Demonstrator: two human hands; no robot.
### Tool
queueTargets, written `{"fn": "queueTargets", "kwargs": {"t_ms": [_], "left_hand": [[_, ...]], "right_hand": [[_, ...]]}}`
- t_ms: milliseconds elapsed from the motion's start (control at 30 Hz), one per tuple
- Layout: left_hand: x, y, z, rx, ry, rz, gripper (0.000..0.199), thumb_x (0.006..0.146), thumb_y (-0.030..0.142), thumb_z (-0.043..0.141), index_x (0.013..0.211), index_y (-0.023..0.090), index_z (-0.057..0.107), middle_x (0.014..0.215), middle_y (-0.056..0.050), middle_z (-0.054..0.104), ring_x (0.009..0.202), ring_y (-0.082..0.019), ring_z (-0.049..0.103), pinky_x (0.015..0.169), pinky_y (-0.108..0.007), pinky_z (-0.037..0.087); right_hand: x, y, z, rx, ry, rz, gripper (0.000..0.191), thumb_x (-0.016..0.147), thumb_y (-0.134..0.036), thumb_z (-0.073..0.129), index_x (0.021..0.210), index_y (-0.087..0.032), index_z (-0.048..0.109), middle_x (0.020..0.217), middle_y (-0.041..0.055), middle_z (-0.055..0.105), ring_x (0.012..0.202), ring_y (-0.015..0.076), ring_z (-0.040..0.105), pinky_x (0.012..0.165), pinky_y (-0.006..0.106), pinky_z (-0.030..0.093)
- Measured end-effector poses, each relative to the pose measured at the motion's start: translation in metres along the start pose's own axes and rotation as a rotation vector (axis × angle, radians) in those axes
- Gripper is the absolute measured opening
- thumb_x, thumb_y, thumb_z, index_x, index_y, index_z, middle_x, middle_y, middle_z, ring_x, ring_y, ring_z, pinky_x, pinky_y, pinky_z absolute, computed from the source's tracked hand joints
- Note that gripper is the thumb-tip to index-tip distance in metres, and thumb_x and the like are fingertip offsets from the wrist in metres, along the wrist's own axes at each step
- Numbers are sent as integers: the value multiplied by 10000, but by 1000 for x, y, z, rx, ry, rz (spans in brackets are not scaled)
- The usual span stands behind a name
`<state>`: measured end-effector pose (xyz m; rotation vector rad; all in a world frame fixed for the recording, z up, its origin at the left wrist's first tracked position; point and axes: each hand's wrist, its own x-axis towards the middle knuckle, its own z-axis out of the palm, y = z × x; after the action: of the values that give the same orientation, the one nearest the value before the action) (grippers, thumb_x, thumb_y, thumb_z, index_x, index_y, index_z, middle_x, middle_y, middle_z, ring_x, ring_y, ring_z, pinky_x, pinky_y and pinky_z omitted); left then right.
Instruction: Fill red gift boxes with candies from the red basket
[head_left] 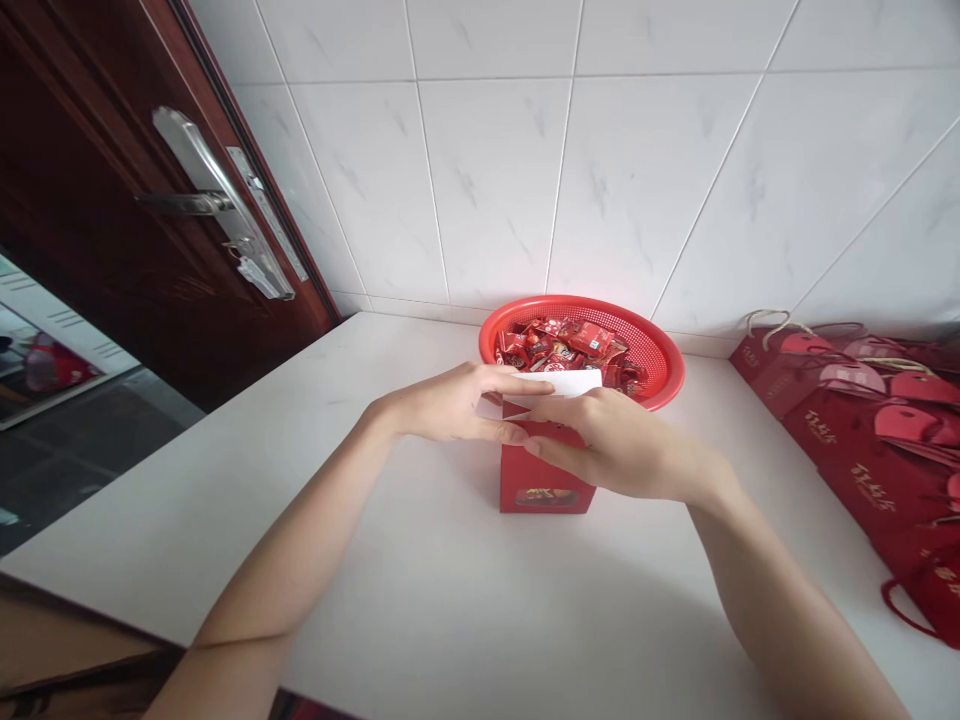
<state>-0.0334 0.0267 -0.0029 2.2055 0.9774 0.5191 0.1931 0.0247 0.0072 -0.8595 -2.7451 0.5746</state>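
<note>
A small red gift box (541, 474) stands upright on the white table, with an oval window low on its front that shows something wrapped inside. White inner faces of its top flaps (577, 381) are visible between my hands. My left hand (457, 402) holds the top left edge, index finger over the flap and thumb at the front. On the right side, my right hand (630, 442) grips the top edge, its fingers partly covering the front. Both thumbs nearly meet at the front. Behind the box is a red plastic basket (664, 365) with red-wrapped sweets (577, 340).
Several red gift bags (840, 430) with cord handles and gold print line the table's right side. A white tiled wall (487, 180) rises behind the table (420, 600). At the left is a dark red door (97, 120) with a metal handle and keys.
</note>
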Motion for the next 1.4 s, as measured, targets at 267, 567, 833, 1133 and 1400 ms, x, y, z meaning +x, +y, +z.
{"fn": "queueTargets", "kwargs": {"t_ms": [267, 567, 833, 1133, 1400], "left_hand": [[2, 5, 5, -3, 3, 14, 537, 889, 293, 681, 1413, 331, 569, 1454, 10, 588, 1369, -236, 517, 1115, -324, 432], [1, 10, 5, -5, -26, 28, 590, 867, 244, 700, 1433, 322, 550, 1461, -25, 581, 1282, -235, 586, 1090, -343, 446], [-1, 11, 5, 49, -19, 4, 593, 861, 247, 707, 1428, 323, 554, 1451, -34, 585, 1267, -238, 581, 1089, -351, 441], [-2, 13, 4, 54, -12, -4, 599, 871, 277, 705, 1442, 335, 536, 1454, -38, 582, 1298, -253, 556, 1115, -383, 424], [-2, 15, 5, 71, 5, 20, 595, 870, 271, 704, 1438, 340, 540, 1420, -32, 611, 1276, -251, 578, 1092, -370, 449]], "right_hand": [[10, -6, 8, -286, -81, 116, 259, 963, -237, 444, 791, -177, 629, 670, 30, 605, 532, 129, 455, 535, 300, 218], [14, -5, 6, -288, -138, 175, 413, 934, -317, 468, 546, -187, 417, 509, -8, 423, 488, 117, 378, 567, 304, 254], [13, -10, 8, -286, -126, 186, 399, 918, -317, 504, 547, -186, 433, 543, 12, 488, 550, 144, 464, 570, 304, 246], [13, -10, 6, -259, -156, 162, 374, 937, -244, 462, 569, -178, 470, 612, 16, 586, 568, 128, 459, 567, 287, 264], [9, -8, 3, -197, -130, 156, 297, 942, -241, 496, 662, -175, 573, 647, 8, 589, 556, 120, 458, 543, 286, 253]]}}
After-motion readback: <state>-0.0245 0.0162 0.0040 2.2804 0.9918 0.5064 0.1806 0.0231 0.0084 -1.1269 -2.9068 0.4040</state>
